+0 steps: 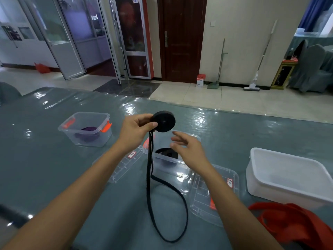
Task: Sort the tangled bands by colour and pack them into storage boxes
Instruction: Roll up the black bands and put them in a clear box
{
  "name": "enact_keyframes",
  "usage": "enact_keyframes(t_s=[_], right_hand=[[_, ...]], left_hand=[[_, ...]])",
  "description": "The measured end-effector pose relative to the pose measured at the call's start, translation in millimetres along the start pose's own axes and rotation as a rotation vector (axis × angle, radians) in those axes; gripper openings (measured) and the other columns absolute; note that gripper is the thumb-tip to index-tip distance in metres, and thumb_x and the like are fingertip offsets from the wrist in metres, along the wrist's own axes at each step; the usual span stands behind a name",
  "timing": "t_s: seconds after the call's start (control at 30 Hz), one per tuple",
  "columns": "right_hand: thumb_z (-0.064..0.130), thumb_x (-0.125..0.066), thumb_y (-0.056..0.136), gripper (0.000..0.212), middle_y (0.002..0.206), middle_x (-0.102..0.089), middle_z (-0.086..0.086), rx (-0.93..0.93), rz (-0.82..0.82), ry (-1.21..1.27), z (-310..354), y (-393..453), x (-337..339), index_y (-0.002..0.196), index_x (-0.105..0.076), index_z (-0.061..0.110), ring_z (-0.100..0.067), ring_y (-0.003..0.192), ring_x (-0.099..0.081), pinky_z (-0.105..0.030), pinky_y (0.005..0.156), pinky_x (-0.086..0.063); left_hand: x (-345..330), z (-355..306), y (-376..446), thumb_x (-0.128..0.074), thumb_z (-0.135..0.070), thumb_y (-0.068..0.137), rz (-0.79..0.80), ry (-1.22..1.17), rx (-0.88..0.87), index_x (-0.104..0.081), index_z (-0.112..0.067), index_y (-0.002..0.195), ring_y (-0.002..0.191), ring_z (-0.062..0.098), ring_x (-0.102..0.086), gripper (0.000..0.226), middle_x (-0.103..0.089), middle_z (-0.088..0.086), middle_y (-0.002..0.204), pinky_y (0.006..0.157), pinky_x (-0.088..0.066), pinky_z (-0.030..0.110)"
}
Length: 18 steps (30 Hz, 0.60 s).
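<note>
My left hand [137, 127] pinches a rolled-up black band [164, 121] above the table. The band's loose end [167, 204] hangs down and loops on the table between my arms. My right hand [187, 148] hovers just below the roll with fingers spread, holding nothing. Under my hands stands a clear storage box [173, 168] with a black band roll [166, 152] inside. A second clear box [86, 130] with orange clips, at the left, holds a purple band [89, 135]. Red bands [295, 222] lie heaped at the lower right.
Two clear lids lie flat on the grey-green table cover: one [122, 165] left of the middle box, one [207, 199] under my right forearm. A white tub [288, 175] stands at the right. The table's far edge runs across the view, tiled floor beyond.
</note>
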State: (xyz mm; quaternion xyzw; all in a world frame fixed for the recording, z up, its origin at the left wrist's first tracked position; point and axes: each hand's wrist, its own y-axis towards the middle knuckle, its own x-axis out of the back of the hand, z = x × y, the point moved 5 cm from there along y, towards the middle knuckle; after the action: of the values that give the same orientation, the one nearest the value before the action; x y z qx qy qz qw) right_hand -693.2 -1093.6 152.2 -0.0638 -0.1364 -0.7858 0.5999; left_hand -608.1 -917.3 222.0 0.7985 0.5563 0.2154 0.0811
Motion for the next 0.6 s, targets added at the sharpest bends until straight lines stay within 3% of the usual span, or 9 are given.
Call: enact_keyframes(t_s=[0.1, 0.2, 0.27, 0.33, 0.4, 0.5, 0.6], right_hand=[[0.021, -0.073, 0.090, 0.053, 0.119, -0.067, 0.008, -0.011, -0.011, -0.010, -4, -5, 4, 0.140, -0.056, 0.027, 0.002, 0.104, -0.064, -0.005, 0.079, -0.048], [0.016, -0.074, 0.088, 0.052, 0.122, -0.067, 0.003, 0.000, 0.025, -0.079, -7, -12, -2, 0.137, -0.058, 0.024, -0.001, 0.102, -0.064, -0.005, 0.082, -0.048], [0.014, -0.075, 0.087, 0.043, 0.118, -0.071, 0.001, 0.041, 0.081, -0.232, -7, -16, -7, 0.128, -0.066, 0.021, -0.007, 0.103, -0.066, -0.014, 0.090, -0.049], [0.013, -0.074, 0.085, 0.031, 0.105, -0.075, 0.002, 0.086, 0.145, -0.352, -10, -21, -13, 0.115, -0.073, 0.020, -0.012, 0.099, -0.067, -0.024, 0.091, -0.050], [0.009, -0.074, 0.083, 0.025, 0.096, -0.076, 0.002, 0.088, 0.157, -0.343, -14, -25, -15, 0.106, -0.076, 0.017, -0.011, 0.092, -0.068, -0.025, 0.087, -0.050], [0.005, -0.074, 0.082, 0.024, 0.089, -0.074, 0.009, 0.075, 0.110, -0.274, -16, -29, -11, 0.103, -0.077, 0.015, -0.005, 0.086, -0.066, -0.013, 0.082, -0.047], [-0.003, -0.072, 0.083, 0.027, 0.089, -0.073, 0.004, -0.038, 0.031, -0.021, -23, -33, -7, 0.105, -0.075, 0.012, -0.013, 0.085, -0.071, -0.021, 0.081, -0.057]], left_hand=[[-4, 19, -16, -0.071, -0.001, 0.089, 0.182, 0.305, -0.054, -0.077, -0.011, 0.107, 0.083, 0.006, -0.072, 0.022, -0.077, -0.008, 0.087, 0.082, -0.055, 0.022], [-16, 46, -31, -0.068, -0.020, 0.091, 0.388, 0.586, -0.049, -0.075, -0.019, 0.102, 0.074, 0.019, -0.067, 0.013, -0.073, -0.001, 0.078, 0.074, -0.054, 0.040], [-22, 54, -40, -0.068, -0.021, 0.092, 0.453, 0.666, -0.047, -0.073, -0.026, 0.099, 0.066, 0.018, -0.060, 0.010, -0.066, -0.006, 0.070, 0.067, -0.051, 0.041], [-27, 55, -49, -0.068, -0.021, 0.091, 0.474, 0.653, -0.056, -0.072, -0.031, 0.095, 0.061, 0.014, -0.056, 0.011, -0.060, -0.010, 0.063, 0.062, -0.049, 0.040], [-29, 58, -56, -0.067, -0.025, 0.090, 0.481, 0.619, -0.041, -0.070, -0.035, 0.093, 0.064, 0.015, -0.059, 0.011, -0.063, -0.009, 0.067, 0.064, -0.051, 0.043], [-27, 58, -65, -0.069, -0.030, 0.087, 0.400, 0.497, -0.003, -0.073, -0.038, 0.097, 0.077, 0.013, -0.069, 0.014, -0.073, -0.010, 0.080, 0.075, -0.056, 0.041], [-23, 53, -75, -0.075, -0.014, 0.088, 0.299, 0.339, 0.024, -0.077, -0.035, 0.103, 0.091, 0.005, -0.073, 0.025, -0.077, -0.016, 0.093, 0.087, -0.056, 0.030]])
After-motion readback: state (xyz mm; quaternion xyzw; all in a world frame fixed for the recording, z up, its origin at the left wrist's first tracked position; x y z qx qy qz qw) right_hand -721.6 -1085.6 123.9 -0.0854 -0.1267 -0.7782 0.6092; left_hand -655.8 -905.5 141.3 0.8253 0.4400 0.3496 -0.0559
